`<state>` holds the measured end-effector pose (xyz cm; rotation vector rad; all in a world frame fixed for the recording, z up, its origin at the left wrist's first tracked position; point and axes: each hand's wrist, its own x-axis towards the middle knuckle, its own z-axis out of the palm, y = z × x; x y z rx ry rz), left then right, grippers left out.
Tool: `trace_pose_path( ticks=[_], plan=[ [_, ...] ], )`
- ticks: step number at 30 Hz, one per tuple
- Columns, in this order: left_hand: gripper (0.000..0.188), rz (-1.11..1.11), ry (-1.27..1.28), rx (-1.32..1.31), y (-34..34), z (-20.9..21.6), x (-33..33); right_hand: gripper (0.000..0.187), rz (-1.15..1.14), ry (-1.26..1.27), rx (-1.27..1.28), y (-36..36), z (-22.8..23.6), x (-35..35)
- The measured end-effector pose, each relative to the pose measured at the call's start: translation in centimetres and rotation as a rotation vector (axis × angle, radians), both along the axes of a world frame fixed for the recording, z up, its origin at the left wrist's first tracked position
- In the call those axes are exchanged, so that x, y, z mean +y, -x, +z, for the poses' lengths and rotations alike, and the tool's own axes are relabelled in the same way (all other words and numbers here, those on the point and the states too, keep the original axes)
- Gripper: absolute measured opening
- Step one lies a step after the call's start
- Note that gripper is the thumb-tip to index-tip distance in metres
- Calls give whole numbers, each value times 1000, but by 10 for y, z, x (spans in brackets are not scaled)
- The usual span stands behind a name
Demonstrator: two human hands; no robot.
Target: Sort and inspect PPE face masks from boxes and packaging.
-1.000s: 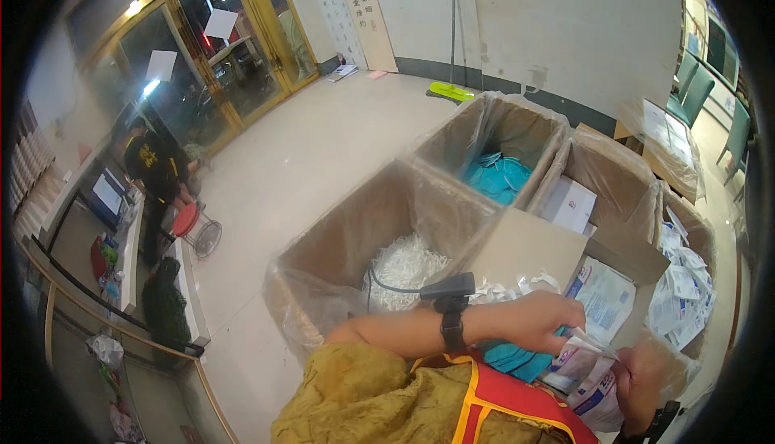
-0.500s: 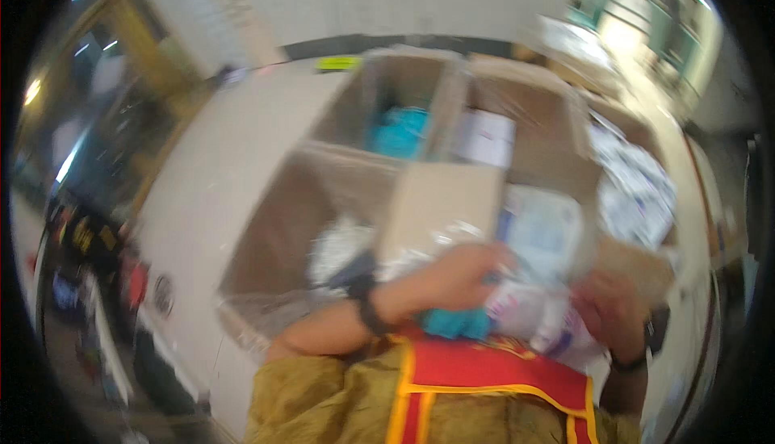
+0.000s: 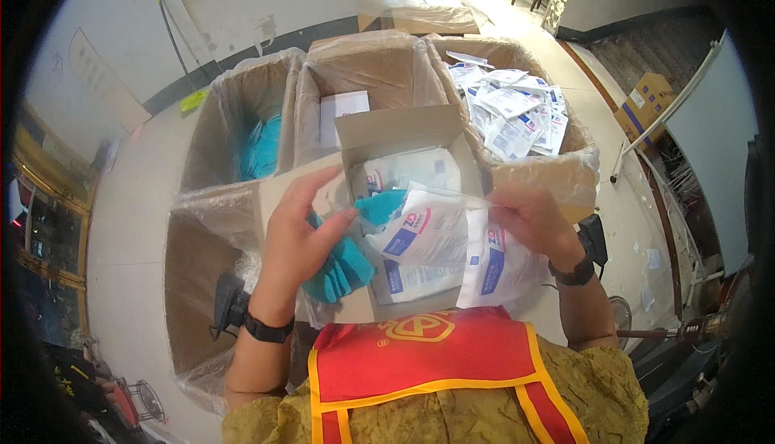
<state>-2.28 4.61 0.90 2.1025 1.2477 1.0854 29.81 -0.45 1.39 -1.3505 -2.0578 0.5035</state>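
Observation:
In front of my chest, an opened cardboard carton (image 3: 404,127) holds white printed packets (image 3: 420,278). My left hand (image 3: 295,234) is at its left side, thumb and fingers around a bunch of teal folded pieces (image 3: 343,270) that look like face masks. Another teal piece (image 3: 381,207) lies between the hands, partly under a white packet (image 3: 424,230). My right hand (image 3: 529,214) grips white packets by their upper edges, one of them hanging down on the right (image 3: 500,262). Its fingertips are partly hidden behind the packets. Both wrists wear black bands with small black devices.
Plastic-lined boxes surround the carton: one with teal pieces (image 3: 262,149) at far left, one with a white box (image 3: 343,113), one heaped with white packets (image 3: 513,109) at right. A near-left lined box (image 3: 206,258) holds clear plastic. A brown carton (image 3: 646,105) stands by stairs.
My view has swung right and sharpened. The carton's flap now stands up with packets showing inside. My left hand has teal pieces in it; my right hand has lifted white packets into plain view.

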Motion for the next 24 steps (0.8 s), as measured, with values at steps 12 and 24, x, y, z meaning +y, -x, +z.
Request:
trace_pose_path(
  ticks=[12,24],
  plan=[
    [47,96,-162,-38,1,39,-17,8,-28,-139,-47,-4,8,-7],
    [20,-188,420,-215,-5,19,-14,6,9,-244,-36,4,29,-18]
  ],
)
